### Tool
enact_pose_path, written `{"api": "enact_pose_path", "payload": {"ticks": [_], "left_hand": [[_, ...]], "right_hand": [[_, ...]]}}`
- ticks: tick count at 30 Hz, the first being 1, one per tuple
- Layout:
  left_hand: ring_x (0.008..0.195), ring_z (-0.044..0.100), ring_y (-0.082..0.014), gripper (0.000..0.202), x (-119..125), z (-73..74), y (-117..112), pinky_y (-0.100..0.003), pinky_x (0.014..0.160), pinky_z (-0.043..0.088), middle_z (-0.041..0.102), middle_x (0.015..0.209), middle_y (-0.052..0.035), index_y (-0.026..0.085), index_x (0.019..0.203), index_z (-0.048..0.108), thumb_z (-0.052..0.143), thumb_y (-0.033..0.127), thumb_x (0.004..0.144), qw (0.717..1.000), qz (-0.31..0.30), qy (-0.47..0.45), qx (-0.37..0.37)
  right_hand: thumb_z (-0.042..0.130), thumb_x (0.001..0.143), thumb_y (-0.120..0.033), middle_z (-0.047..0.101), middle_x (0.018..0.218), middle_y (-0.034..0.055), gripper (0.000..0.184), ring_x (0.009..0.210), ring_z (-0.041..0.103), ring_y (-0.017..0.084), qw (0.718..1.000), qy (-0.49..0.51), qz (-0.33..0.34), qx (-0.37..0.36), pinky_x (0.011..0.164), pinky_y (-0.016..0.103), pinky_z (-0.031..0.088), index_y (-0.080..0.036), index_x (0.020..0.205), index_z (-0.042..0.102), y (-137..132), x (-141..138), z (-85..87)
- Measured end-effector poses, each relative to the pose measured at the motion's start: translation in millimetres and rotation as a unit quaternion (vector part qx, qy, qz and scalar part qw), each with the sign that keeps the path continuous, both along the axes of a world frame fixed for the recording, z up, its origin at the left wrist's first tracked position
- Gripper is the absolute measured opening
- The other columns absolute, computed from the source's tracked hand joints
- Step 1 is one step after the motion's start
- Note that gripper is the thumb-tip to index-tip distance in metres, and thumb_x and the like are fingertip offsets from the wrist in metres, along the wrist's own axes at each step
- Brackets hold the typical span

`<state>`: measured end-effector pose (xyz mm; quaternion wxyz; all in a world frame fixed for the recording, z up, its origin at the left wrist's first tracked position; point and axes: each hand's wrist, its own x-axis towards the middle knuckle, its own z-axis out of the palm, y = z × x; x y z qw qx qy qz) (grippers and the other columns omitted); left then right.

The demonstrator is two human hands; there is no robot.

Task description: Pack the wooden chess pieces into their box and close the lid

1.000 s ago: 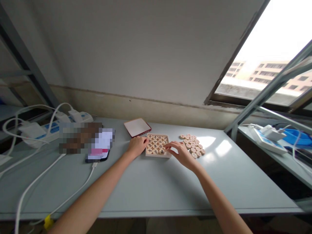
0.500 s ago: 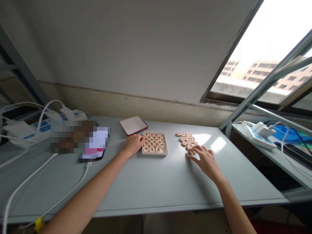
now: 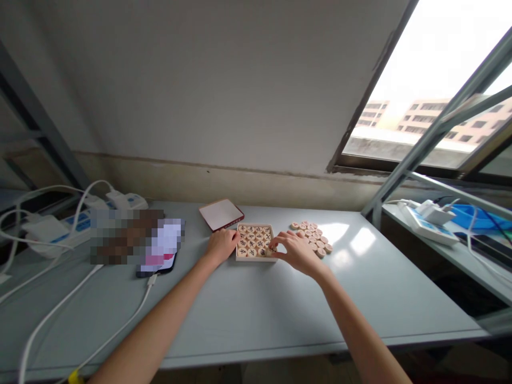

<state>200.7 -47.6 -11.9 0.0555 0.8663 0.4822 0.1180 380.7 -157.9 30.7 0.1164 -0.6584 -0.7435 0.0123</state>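
Observation:
A shallow white box (image 3: 256, 259) lies on the table with rows of round wooden Chinese chess pieces (image 3: 251, 237) in it, marked with dark characters. At its left wall my left hand (image 3: 221, 247) is closed, its thumb and fingers gripping the edge. My right hand (image 3: 298, 250) pinches one Chinese chess piece (image 3: 271, 251) between thumb and fingers at the box's front right corner; the fingers partly cover it. Whether this piece rests on the bottom I cannot tell. Loose Chinese chess pieces (image 3: 316, 235) lie together flat on the table, just beyond my right hand.
Behind the box lies its red-edged lid (image 3: 222, 213), pale inside up. To the left are a phone (image 3: 162, 245) on a white cable (image 3: 138, 304), a blurred-out item and a power strip (image 3: 136, 201) with plugs. A metal post (image 3: 376, 210) stands at the right back.
My right hand has moved left from the loose pieces to the box's front right corner, carrying a piece. My left hand stays at the box's left edge. The view has shifted slightly.

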Motion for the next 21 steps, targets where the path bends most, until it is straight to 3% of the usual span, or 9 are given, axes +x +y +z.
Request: {"api": "enact_pose_path", "payload": {"ticks": [10, 15, 18, 21], "left_hand": [[0.076, 0.061, -0.0195, 0.04, 0, -0.3, 0, -0.026, 0.063, 0.039, 0.066, 0.079, -0.0091, 0.017, 0.077, 0.065, 0.027, 0.03, 0.084, 1.0, 0.003, -0.006, -0.008], [0.077, 0.061, -0.0198, 0.041, 0, -3.2, 2, -0.026, 0.064, 0.04, 0.066, 0.078, -0.0093, 0.017, 0.076, 0.062, 0.026, 0.032, 0.086, 1.0, -0.002, -0.013, -0.002], [0.074, 0.061, -0.0202, 0.038, 1, -4.9, 6, -0.026, 0.062, 0.04, 0.065, 0.077, -0.0086, 0.017, 0.083, 0.059, 0.025, 0.035, 0.087, 0.999, 0.024, -0.029, 0.003], [0.075, 0.061, -0.02, 0.034, 3, -5.3, 12, -0.026, 0.062, 0.04, 0.065, 0.079, -0.0075, 0.018, 0.096, 0.055, 0.027, 0.035, 0.087, 0.997, 0.049, -0.057, -0.006]], "right_hand": [[0.048, 0.081, -0.027, 0.063, 0.083, 0.0005, 0.019, 0.076, 0.049, 0.017, 0.999, -0.034, -0.013, 0.021, 0.068, 0.032, 0.024, -0.031, 0.08, 0.067, -3, -10, -5.5], [0.046, 0.083, -0.024, 0.064, 0.084, -0.0017, 0.021, 0.078, 0.051, 0.017, 0.998, 0.003, -0.042, 0.045, 0.07, 0.033, 0.026, -0.032, 0.082, 0.066, -10, -14, -14.2], [0.04, 0.085, -0.025, 0.064, 0.086, -0.0026, 0.024, 0.08, 0.052, 0.015, 0.992, 0.026, -0.068, 0.101, 0.075, 0.033, 0.027, -0.031, 0.086, 0.064, -7, 3, -15.2], [0.036, 0.086, -0.023, 0.06, 0.098, 0.0016, 0.026, 0.089, 0.05, 0.018, 0.976, -0.01, -0.153, 0.156, 0.077, 0.034, 0.028, -0.027, 0.095, 0.06, 8, 36, -13.4]]}}
